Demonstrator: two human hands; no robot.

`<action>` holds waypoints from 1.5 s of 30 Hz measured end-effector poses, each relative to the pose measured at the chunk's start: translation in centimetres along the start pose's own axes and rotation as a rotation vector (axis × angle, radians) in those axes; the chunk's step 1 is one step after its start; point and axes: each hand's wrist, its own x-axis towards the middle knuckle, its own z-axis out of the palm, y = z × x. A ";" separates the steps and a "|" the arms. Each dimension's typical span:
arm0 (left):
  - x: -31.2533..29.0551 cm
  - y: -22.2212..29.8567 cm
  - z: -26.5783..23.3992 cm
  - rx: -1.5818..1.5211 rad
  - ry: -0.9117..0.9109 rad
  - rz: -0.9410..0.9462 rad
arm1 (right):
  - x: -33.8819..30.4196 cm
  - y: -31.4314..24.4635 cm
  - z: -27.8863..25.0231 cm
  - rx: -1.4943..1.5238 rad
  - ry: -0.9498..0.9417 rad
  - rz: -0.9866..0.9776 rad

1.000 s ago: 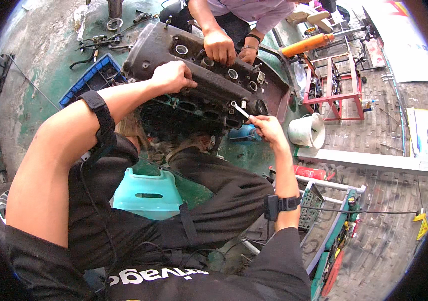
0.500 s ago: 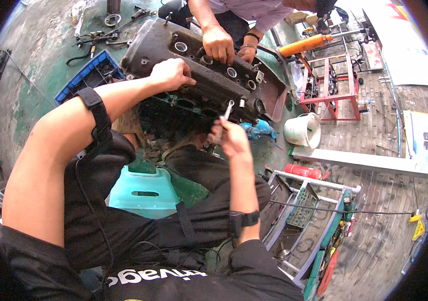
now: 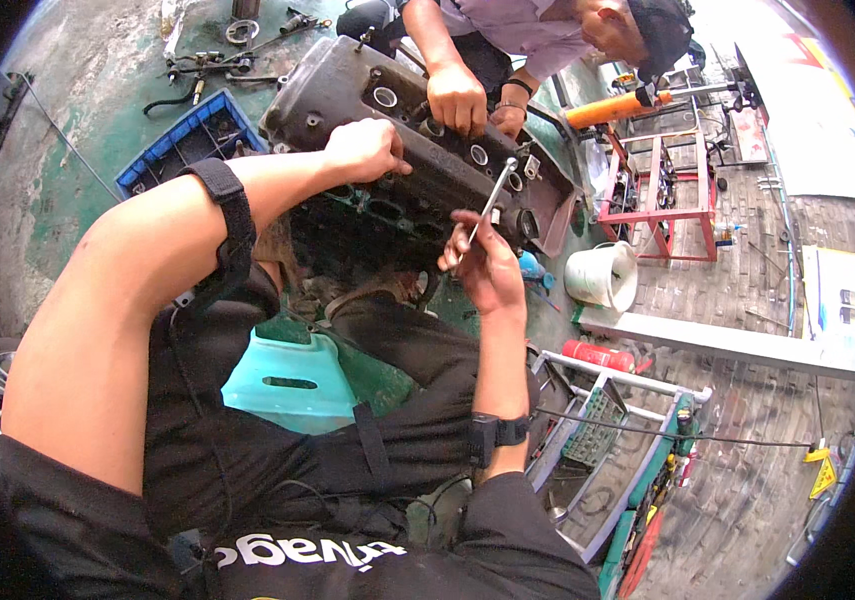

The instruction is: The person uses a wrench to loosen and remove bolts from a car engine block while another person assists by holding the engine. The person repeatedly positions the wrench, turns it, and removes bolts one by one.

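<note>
A dark, greasy engine (image 3: 332,90) with round holes along its valve cover (image 3: 427,150) lies tilted in front of me. My left hand (image 3: 365,150) is closed at the cover's near edge, fingers curled down on it; the fingertips are partly hidden. In my right hand (image 3: 492,265) is a silver combination wrench (image 3: 493,200), held by its lower end between thumb and fingers. Its ring head points up and appears over the cover's right part; I cannot tell whether it touches. Across from me, a co-worker's hand (image 3: 457,98) presses on the cover, the other hand (image 3: 509,118) beside it.
A blue parts crate (image 3: 175,150) stands left of the engine. Below it is a turquoise stool (image 3: 287,378). To the right are a white bucket (image 3: 599,276), a red metal frame (image 3: 659,200), a fire extinguisher (image 3: 597,355) and a tool cart (image 3: 587,440).
My right hand has risen with the wrench, whose head has moved up and right. My left hand stays on the cover. The whole view has shifted a little, and the co-worker's head shows more.
</note>
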 end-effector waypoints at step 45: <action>0.5 -0.1 -0.2 0.007 -0.047 -0.021 | 7.2 1.6 2.4 0.791 0.164 -0.041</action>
